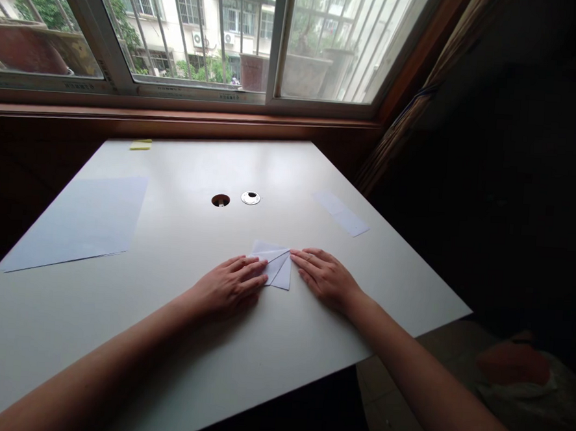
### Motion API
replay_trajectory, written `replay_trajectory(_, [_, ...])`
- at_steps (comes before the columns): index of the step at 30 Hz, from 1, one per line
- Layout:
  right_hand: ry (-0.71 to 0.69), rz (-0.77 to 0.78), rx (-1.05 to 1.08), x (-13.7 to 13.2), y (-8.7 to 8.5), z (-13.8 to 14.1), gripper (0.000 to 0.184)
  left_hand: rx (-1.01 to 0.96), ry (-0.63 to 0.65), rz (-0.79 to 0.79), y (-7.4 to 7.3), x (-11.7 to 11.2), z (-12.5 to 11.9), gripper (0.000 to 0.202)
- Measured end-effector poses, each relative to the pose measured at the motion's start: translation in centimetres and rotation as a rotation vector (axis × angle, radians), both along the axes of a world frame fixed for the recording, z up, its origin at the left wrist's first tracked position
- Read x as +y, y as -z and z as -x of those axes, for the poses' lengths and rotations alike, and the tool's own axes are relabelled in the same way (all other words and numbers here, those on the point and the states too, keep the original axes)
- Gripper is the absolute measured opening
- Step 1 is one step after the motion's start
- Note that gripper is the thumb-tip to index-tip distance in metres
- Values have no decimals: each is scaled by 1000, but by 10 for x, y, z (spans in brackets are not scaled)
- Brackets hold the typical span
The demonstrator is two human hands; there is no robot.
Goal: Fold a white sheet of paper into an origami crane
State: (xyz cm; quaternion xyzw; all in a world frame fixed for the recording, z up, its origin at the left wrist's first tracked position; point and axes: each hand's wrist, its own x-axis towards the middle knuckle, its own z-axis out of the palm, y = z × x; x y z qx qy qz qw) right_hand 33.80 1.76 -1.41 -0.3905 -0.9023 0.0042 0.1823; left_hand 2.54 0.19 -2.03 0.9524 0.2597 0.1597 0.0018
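Observation:
A small folded sheet of white paper (pixel 280 275) lies on the white table (pixel 173 338), with slanting creases and flaps that meet near its upper right corner. My left hand (pixel 231 281) rests flat on the paper's left side, its fingers stretched out over the edge. At the upper right corner, the fingertips of my right hand (pixel 324 276) touch the paper, with the fingers extended and lying on the table. Neither hand grips anything. Part of the paper's left side is hidden under my left fingers.
Larger white sheets (pixel 83 219) lie at the left. A creased paper strip (pixel 341 213) is at the right, and a yellow sticky-note pad (pixel 141 145) at the far left edge. A round hole (pixel 220 201) in the tabletop sits beside its metal cover (pixel 250 198). A barred window (pixel 196 34) stands behind.

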Motion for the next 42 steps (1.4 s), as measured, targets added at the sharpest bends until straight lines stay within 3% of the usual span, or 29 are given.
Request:
replay_trajectory(6, [48, -34, 30, -7, -3, 7, 47, -13, 26, 5, -2, 2, -1, 40])
replay_trajectory(13, [-149, 8, 9, -15, -2, 45, 50, -54, 53, -13, 1, 3, -1, 35])
replay_trajectory(21, [49, -9, -22, -13, 4, 31, 46, -30, 53, 2, 2, 3, 2, 37])
replay_trajectory(35, [202, 9, 147, -9, 7, 22, 42, -43, 48, 29, -2, 4, 4, 28])
replay_trajectory(38, [150, -14, 178, -6, 4, 25, 41, -45, 50, 14, -3, 8, 3, 22])
replay_trajectory(42, [-22, -30, 164, 0, 3, 38, 38, -61, 89, -9, -2, 13, 6, 21])
